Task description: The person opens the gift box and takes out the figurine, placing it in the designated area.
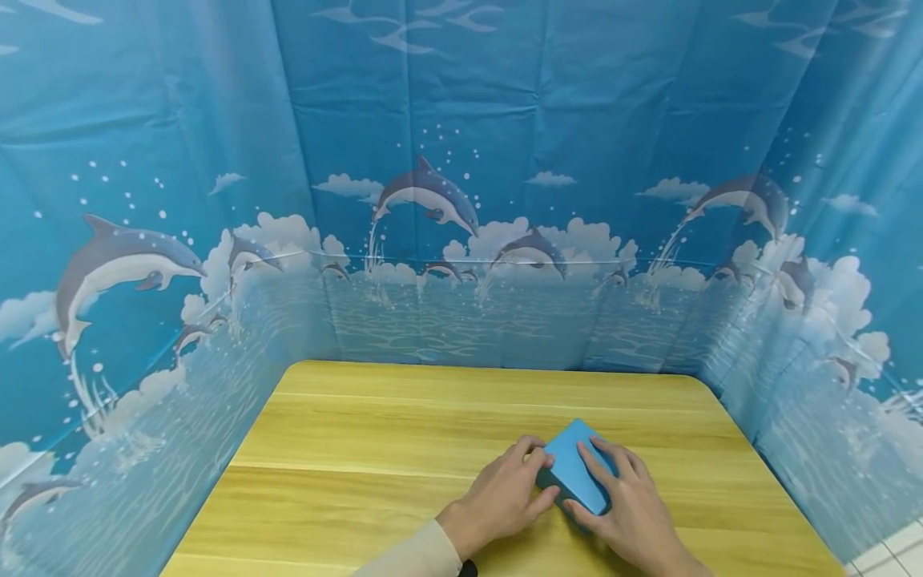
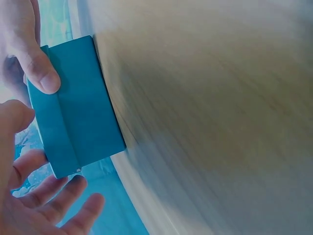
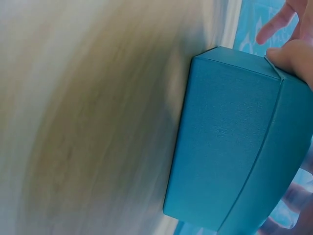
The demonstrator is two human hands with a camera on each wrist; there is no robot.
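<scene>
A blue lidded box lies on the table at a slant in the head view. My right hand grips it from the right, with the thumb at the near edge and a finger across the top. My left hand holds its left side between thumb and bent fingers. In the left wrist view, the box shows a lid seam, and the left hand has its other fingers spread beyond the box's end. The right wrist view shows the box's long side close up, and the left thumb at the lid edge.
The yellow wood-grain table has rounded far corners. A blue curtain with dolphins and clouds stands around its back and sides. Pale floor tiles show at the lower right. A small dark object sits by the left sleeve.
</scene>
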